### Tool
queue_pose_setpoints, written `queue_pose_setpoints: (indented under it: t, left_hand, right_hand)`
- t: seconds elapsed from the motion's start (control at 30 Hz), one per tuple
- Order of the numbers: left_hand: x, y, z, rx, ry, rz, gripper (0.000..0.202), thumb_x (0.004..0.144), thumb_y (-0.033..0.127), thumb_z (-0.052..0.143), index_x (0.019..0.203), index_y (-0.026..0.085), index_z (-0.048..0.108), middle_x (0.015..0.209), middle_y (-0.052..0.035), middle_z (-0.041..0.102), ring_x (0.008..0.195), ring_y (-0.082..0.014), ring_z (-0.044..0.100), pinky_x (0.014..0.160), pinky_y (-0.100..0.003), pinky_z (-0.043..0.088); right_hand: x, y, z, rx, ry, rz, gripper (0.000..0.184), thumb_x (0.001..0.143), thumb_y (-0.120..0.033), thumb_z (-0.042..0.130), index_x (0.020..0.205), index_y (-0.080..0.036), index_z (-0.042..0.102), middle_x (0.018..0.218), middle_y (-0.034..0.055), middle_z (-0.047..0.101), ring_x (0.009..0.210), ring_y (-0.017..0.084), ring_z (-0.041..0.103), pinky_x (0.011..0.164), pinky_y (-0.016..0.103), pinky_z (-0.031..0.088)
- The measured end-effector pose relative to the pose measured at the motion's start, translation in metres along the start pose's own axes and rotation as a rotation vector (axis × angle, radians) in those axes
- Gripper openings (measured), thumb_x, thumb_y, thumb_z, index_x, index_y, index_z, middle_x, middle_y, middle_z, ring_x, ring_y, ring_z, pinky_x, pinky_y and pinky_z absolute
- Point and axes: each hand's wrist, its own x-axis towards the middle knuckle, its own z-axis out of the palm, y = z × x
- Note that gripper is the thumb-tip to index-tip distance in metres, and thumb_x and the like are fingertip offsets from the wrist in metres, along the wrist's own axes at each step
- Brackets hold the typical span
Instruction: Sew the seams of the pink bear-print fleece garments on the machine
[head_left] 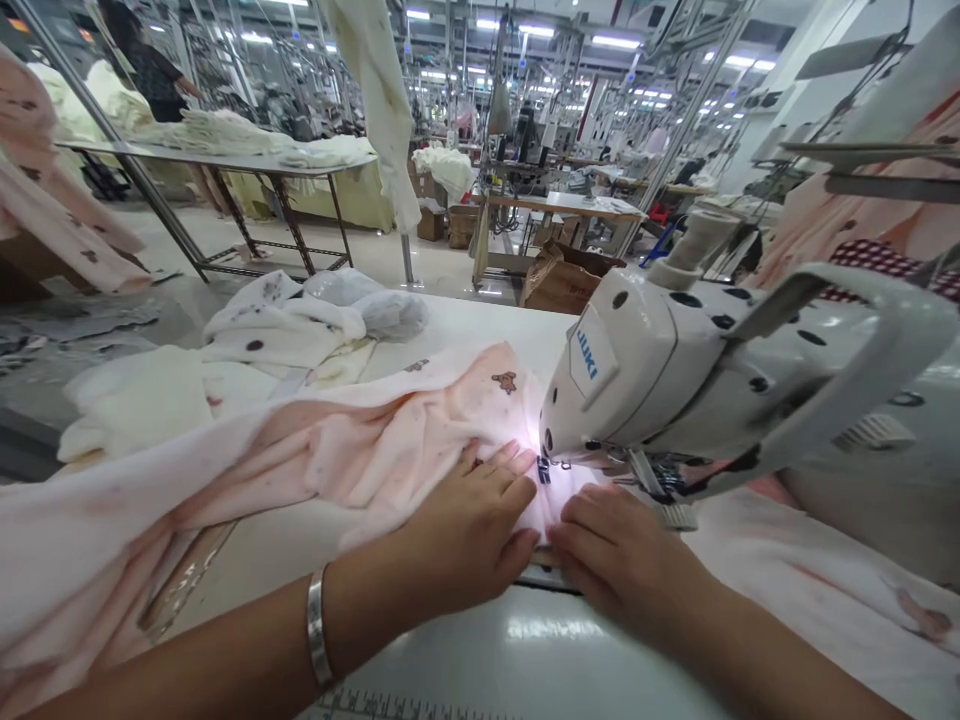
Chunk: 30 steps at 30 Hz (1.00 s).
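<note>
A pale pink cloth (352, 440) printed with small teddy bears spreads across the sewing table and runs towards the needle area of a white JUKI sewing machine head (630, 370). My left hand (469, 525), a silver bangle (316, 625) on its wrist, presses flat on the cloth just left of the presser foot (551, 468). My right hand (622, 550) lies on the cloth's near edge, just below the needle area. A bright machine light falls on the cloth between my hands. My fingers hide part of the stitching area, and the needle is hard to make out.
A pile of cream and white printed cloth (247, 355) lies on the table's far left side. More pink cloth (847, 570) lies to the right. A metal ruler (397, 705) marks the near edge. Behind stand a table with folded cloth (217, 150), cardboard boxes (562, 280) and a co-worker (146, 70).
</note>
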Motion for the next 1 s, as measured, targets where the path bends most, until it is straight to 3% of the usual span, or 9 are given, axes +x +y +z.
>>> queue_pose_setpoints:
  t: [0.17, 0.33, 0.5, 0.7, 0.83, 1.0]
  left_hand:
    - [0.014, -0.013, -0.005, -0.012, 0.019, 0.049, 0.027, 0.083, 0.026, 0.049, 0.108, 0.015, 0.049, 0.121, -0.0125, 0.054, 0.117, -0.0271, 0.046, 0.103, -0.049, 0.028]
    - [0.001, -0.006, -0.007, 0.019, 0.027, 0.062, 0.033, 0.084, 0.023, 0.046, 0.115, 0.014, 0.046, 0.127, -0.0126, 0.049, 0.124, -0.0268, 0.039, 0.105, -0.050, 0.025]
    - [-0.001, 0.001, -0.007, 0.070, 0.021, 0.058, 0.025, 0.091, 0.024, 0.037, 0.111, 0.015, 0.049, 0.123, -0.0118, 0.053, 0.121, -0.0267, 0.041, 0.102, -0.052, 0.027]
    - [0.004, -0.004, 0.002, 0.131, 0.092, 0.217, 0.016, 0.086, 0.013, 0.044, 0.082, 0.016, 0.059, 0.096, -0.0059, 0.058, 0.087, -0.0191, 0.051, 0.089, -0.042, 0.037]
    - [0.003, -0.008, 0.002, 0.056, 0.066, 0.235, 0.018, 0.085, 0.012, 0.045, 0.079, 0.017, 0.061, 0.086, -0.0040, 0.057, 0.078, -0.0159, 0.048, 0.075, -0.031, 0.040]
    - [0.003, -0.006, -0.001, 0.037, 0.081, 0.216, 0.019, 0.086, 0.012, 0.046, 0.077, 0.018, 0.062, 0.085, -0.0034, 0.058, 0.075, -0.0148, 0.048, 0.070, -0.029, 0.039]
  right_hand:
    - [0.006, 0.003, 0.000, 0.035, -0.019, 0.122, 0.019, 0.091, -0.021, 0.041, 0.095, -0.019, 0.059, 0.086, 0.0062, 0.058, 0.082, 0.018, 0.054, 0.072, 0.030, 0.043]
    - [0.001, -0.011, -0.002, 0.115, -0.068, 0.173, 0.019, 0.091, -0.022, 0.040, 0.091, -0.019, 0.059, 0.081, 0.0047, 0.055, 0.073, 0.017, 0.050, 0.067, 0.031, 0.041]
    - [-0.002, -0.016, -0.001, 0.209, -0.054, 0.185, 0.021, 0.092, -0.019, 0.038, 0.091, -0.019, 0.058, 0.079, 0.0045, 0.053, 0.068, 0.017, 0.046, 0.063, 0.031, 0.038]
    - [-0.004, -0.014, -0.001, 0.210, -0.045, 0.194, 0.021, 0.090, -0.019, 0.041, 0.094, -0.019, 0.062, 0.077, 0.0046, 0.054, 0.067, 0.017, 0.049, 0.060, 0.031, 0.041]
    - [-0.003, -0.004, 0.000, 0.364, 0.090, 0.339, 0.025, 0.089, -0.027, 0.042, 0.086, -0.022, 0.066, 0.073, 0.0036, 0.061, 0.066, 0.016, 0.058, 0.059, 0.030, 0.049]
    - [-0.005, 0.015, 0.004, 0.335, 0.220, 0.549, 0.044, 0.095, -0.026, 0.023, 0.086, -0.018, 0.065, 0.065, 0.0048, 0.065, 0.057, 0.015, 0.063, 0.053, 0.027, 0.053]
